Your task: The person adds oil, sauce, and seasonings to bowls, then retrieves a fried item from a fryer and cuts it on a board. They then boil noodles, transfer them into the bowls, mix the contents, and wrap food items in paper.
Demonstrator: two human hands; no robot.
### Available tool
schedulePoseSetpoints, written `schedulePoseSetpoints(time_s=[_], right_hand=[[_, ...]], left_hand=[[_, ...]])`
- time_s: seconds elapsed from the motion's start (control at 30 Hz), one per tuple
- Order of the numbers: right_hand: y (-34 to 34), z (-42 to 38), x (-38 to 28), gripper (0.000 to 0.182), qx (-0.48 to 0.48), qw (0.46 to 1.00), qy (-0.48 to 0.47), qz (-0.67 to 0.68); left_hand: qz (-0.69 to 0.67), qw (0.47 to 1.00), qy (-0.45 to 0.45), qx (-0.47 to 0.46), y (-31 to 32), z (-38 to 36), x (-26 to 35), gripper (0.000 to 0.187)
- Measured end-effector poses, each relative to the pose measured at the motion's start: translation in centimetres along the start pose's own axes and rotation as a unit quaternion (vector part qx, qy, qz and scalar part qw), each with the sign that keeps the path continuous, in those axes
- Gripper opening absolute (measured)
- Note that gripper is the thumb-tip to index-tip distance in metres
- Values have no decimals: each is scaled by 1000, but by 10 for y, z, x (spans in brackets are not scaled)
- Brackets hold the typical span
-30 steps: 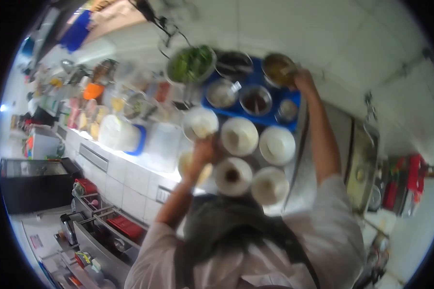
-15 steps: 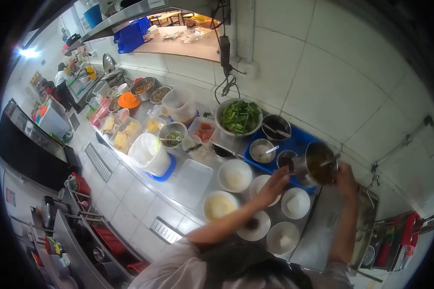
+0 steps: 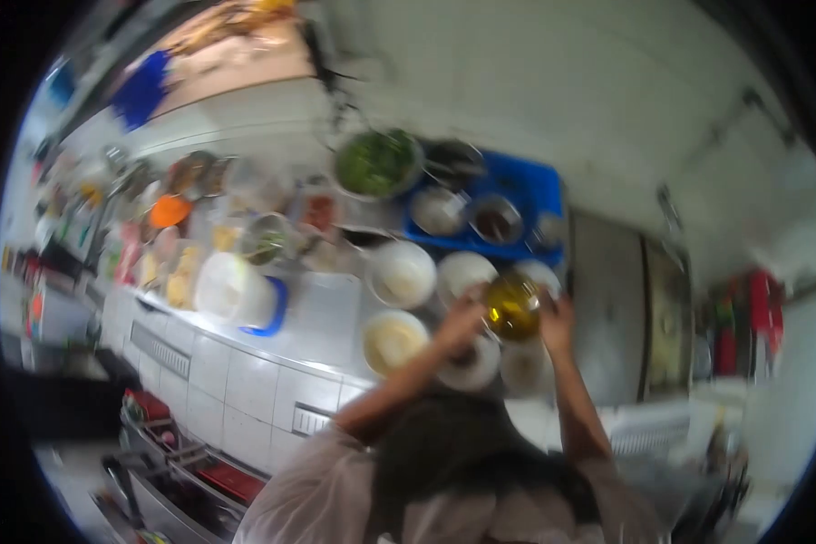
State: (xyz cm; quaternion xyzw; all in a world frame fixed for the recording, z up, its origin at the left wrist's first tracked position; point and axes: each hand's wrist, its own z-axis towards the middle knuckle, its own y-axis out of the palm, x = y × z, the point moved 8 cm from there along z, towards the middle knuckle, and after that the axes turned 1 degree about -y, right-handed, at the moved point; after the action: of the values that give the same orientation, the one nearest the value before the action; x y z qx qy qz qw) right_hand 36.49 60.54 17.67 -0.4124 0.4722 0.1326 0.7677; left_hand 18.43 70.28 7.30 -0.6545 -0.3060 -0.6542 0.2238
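Between my two hands is a round metal pot (image 3: 513, 306) with shiny yellow liquid in it, held above the group of white bowls. My left hand (image 3: 462, 325) grips its left side, and my right hand (image 3: 558, 323) has the right side. Below and around it are several white bowls; one bowl (image 3: 402, 275) and another bowl (image 3: 395, 344) hold something pale. A bowl (image 3: 471, 364) just under my left hand has something dark in it. Motion blur hides the fingertips and the finer contents.
Behind the bowls, a blue tray (image 3: 542, 186) carries metal containers. A bowl of green leaves (image 3: 376, 163) stands to its left. Farther left are a white tub (image 3: 231, 288), a pale flat lid (image 3: 322, 308), an orange bowl (image 3: 170, 211) and several food containers along the steel counter.
The pot has come from beside the tray's right end to above the bowls, held in both hands. The utensil seen in it earlier no longer shows. My view has swung too.
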Motion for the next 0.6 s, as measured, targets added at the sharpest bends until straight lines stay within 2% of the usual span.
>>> schedulePoseSetpoints(time_s=[0.03, 0.07, 0.1, 0.13, 0.2, 0.27, 0.37, 0.47, 0.6], right_hand=[[-9, -9, -13, 29, 37, 998, -39, 11], [-8, -14, -3, 31, 6, 1000, 27, 13], [-5, -20, 16, 31, 36, 997, -18, 66], [-7, -25, 25, 30, 30, 998, 4, 64], [-6, -27, 33, 31, 23, 991, 25, 129], [-15, -28, 31, 28, 49, 973, 75, 212], [-31, -26, 38, 30, 74, 958, 99, 260], [-52, -19, 55, 31, 131, 936, 120, 303], [-56, -11, 90, 31, 151, 943, 115, 275]], left_hand=[[51, 996, 69, 21, 0, -3, 1, 55], [-164, 973, -155, 49, 1, -3, -28, 54], [-207, 960, -179, 61, 4, -9, -17, 55], [-246, 945, -200, 80, 8, -17, -2, 56], [-316, 929, -164, 99, 19, -17, 35, 59], [-301, 936, -170, 73, 13, -13, 28, 61], [-293, 941, -158, 66, 8, -5, 18, 62], [-290, 942, -145, 85, 5, -3, 23, 61], [-274, 951, -126, 74, -1, -4, 28, 58]])
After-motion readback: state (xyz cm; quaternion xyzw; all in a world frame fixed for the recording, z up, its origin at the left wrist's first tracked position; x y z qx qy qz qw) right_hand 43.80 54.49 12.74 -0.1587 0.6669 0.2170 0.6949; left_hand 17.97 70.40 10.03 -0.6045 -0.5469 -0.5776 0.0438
